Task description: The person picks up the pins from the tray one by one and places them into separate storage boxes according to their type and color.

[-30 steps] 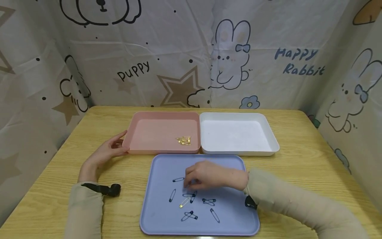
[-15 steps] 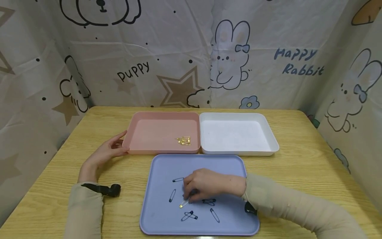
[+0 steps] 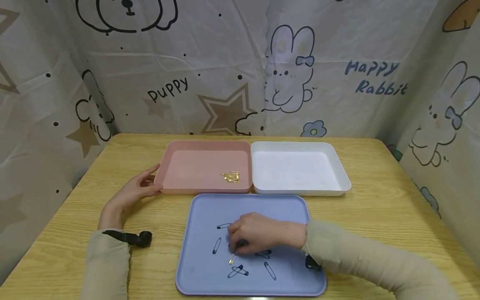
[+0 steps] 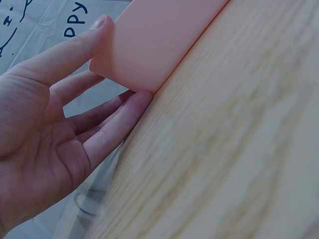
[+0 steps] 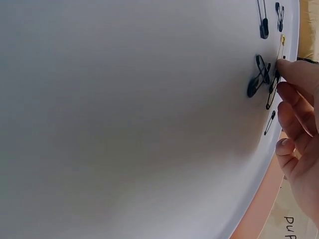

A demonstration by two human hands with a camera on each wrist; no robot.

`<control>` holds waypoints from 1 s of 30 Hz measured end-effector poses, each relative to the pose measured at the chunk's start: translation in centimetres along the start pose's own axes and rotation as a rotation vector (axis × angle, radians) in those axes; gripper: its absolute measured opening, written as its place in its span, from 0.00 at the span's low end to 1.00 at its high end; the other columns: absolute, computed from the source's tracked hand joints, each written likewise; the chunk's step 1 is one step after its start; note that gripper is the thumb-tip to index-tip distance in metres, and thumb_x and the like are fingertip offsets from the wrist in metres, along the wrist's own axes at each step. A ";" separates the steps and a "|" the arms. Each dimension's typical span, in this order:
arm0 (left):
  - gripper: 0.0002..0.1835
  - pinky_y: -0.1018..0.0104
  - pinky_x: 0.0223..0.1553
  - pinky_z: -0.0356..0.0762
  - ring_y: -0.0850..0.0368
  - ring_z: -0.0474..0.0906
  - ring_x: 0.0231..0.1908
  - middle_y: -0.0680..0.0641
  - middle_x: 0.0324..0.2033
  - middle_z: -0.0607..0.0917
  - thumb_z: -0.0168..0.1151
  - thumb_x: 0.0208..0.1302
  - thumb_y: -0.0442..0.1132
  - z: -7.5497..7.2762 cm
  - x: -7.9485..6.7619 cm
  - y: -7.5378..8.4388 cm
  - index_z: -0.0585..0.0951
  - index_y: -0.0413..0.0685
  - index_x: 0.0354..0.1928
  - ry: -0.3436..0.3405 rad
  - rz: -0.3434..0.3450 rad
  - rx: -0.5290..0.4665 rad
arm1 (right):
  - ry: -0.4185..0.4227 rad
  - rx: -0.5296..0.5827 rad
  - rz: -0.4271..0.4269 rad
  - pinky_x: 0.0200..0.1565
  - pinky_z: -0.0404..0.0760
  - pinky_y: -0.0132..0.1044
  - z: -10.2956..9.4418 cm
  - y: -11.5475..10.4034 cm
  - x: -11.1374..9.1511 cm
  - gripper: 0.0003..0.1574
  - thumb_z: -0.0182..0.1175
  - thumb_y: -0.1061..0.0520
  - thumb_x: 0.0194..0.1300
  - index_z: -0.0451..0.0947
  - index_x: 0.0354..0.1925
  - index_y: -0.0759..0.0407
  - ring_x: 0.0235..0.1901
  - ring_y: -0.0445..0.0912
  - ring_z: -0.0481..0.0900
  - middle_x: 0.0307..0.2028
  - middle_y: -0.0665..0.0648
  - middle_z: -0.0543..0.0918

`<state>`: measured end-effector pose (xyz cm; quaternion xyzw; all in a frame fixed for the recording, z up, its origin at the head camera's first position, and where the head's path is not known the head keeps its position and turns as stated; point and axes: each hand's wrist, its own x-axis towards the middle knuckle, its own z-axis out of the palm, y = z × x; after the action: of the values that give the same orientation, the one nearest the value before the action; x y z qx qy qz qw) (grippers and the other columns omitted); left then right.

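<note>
My right hand [image 3: 251, 233] is low over the blue tray [image 3: 195, 283], thumb and fingertips pinching one end of a gold safety pin [image 3: 231, 261]. In the right wrist view the gold safety pin [image 5: 282, 40] sticks out past the thumb, with black safety pins [image 5: 259, 77] close by. Around the hand lie more black safety pins, among them a crossed pair [image 3: 238, 271] and a single one [image 3: 216, 246]. My left hand [image 3: 131, 189] rests fairly straight fingers against the left end of the pink tray [image 3: 195, 162]; the left wrist view shows the thumb at its rim.
Several gold safety pins [image 3: 231, 176] lie in the pink tray's right front corner. A white tray [image 3: 300, 166] stands against its right side. Both trays sit directly behind the blue one on the wooden table [image 3: 150, 266]. Printed curtains [image 3: 225, 54] hang around the table.
My right hand has come down and toward me over the blue tray, reaching the gold safety pin, which has turned and shifted slightly. The left hand has stayed at the pink tray.
</note>
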<state>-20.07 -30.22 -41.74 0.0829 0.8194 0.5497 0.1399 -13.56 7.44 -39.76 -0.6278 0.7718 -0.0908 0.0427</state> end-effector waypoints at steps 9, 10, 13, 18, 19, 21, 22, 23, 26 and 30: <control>0.41 0.74 0.43 0.74 0.68 0.74 0.40 0.32 0.56 0.63 0.58 0.62 0.42 0.0 -0.1 0.0 0.46 0.52 0.71 0.005 -0.011 -0.003 | -0.020 -0.010 0.033 0.31 0.62 0.19 -0.1 -0.1 0.4 0.03 0.61 0.49 0.53 0.76 0.28 0.43 0.26 0.28 0.66 0.28 0.37 0.73; 0.41 0.74 0.43 0.74 0.68 0.74 0.40 0.32 0.56 0.63 0.58 0.62 0.42 0.0 -0.1 0.0 0.46 0.52 0.71 0.005 -0.013 -0.003 | -0.015 -0.008 0.037 0.31 0.63 0.20 -0.2 -0.1 0.4 0.03 0.61 0.50 0.53 0.75 0.28 0.43 0.26 0.28 0.67 0.28 0.37 0.73; 0.41 0.74 0.43 0.74 0.67 0.74 0.40 0.32 0.56 0.63 0.58 0.61 0.42 0.0 -0.1 0.0 0.46 0.53 0.71 0.006 -0.018 0.000 | 0.006 -0.007 0.047 0.32 0.64 0.22 -0.5 0.0 0.4 0.03 0.60 0.51 0.53 0.74 0.28 0.44 0.26 0.30 0.68 0.28 0.38 0.74; 0.41 0.73 0.43 0.74 0.66 0.75 0.40 0.33 0.55 0.64 0.59 0.61 0.42 -0.1 -0.1 0.1 0.47 0.54 0.71 0.009 -0.021 0.005 | 0.021 0.002 0.049 0.32 0.64 0.22 -1.0 0.2 0.5 0.02 0.58 0.51 0.55 0.73 0.29 0.45 0.24 0.31 0.66 0.27 0.38 0.76; 0.41 0.73 0.43 0.74 0.65 0.75 0.40 0.33 0.55 0.64 0.58 0.61 0.42 -0.1 -0.1 0.1 0.47 0.55 0.71 0.010 -0.022 0.007 | 0.022 0.005 0.048 0.32 0.64 0.22 -1.0 0.3 0.6 0.02 0.58 0.51 0.55 0.73 0.30 0.44 0.24 0.31 0.66 0.27 0.37 0.76; 0.41 0.73 0.43 0.74 0.65 0.76 0.40 0.33 0.55 0.64 0.58 0.61 0.43 -0.1 -0.1 0.1 0.47 0.55 0.71 0.010 -0.022 0.007 | 0.032 0.010 0.048 0.32 0.63 0.22 -1.1 0.5 0.6 0.02 0.58 0.52 0.56 0.74 0.30 0.45 0.24 0.31 0.66 0.26 0.37 0.76; 0.41 0.73 0.43 0.74 0.65 0.75 0.40 0.33 0.55 0.64 0.59 0.61 0.43 0.0 -0.1 0.1 0.47 0.55 0.71 0.010 -0.022 0.006 | 0.043 0.014 0.047 0.32 0.63 0.21 -1.2 0.7 0.6 0.01 0.58 0.53 0.57 0.74 0.31 0.45 0.24 0.31 0.66 0.27 0.37 0.77; 0.41 0.74 0.43 0.74 0.66 0.75 0.40 0.33 0.55 0.64 0.59 0.61 0.42 0.0 -0.1 0.1 0.47 0.55 0.71 0.010 -0.021 0.004 | 0.054 0.018 0.052 0.32 0.64 0.21 -1.3 0.9 0.6 0.01 0.57 0.53 0.58 0.74 0.32 0.45 0.24 0.31 0.67 0.27 0.38 0.77; 0.41 0.74 0.43 0.74 0.66 0.75 0.40 0.33 0.54 0.64 0.58 0.61 0.42 0.0 -0.1 0.0 0.47 0.54 0.71 0.010 -0.013 0.003 | 0.102 0.030 0.072 0.32 0.66 0.21 -1.8 1.6 0.7 0.02 0.57 0.56 0.60 0.74 0.32 0.47 0.26 0.31 0.69 0.27 0.39 0.78; 0.41 0.74 0.42 0.75 0.66 0.75 0.40 0.32 0.54 0.64 0.58 0.61 0.41 0.0 0.0 0.0 0.47 0.52 0.71 0.015 -0.007 -0.004 | 0.169 0.017 0.114 0.34 0.70 0.23 -2.5 2.7 1.1 0.03 0.58 0.57 0.60 0.74 0.32 0.47 0.28 0.32 0.72 0.28 0.41 0.78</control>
<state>-20.05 -30.27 -41.74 0.0755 0.8195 0.5516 0.1361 -16.86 7.13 -37.81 -0.5725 0.8065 -0.1471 -0.0121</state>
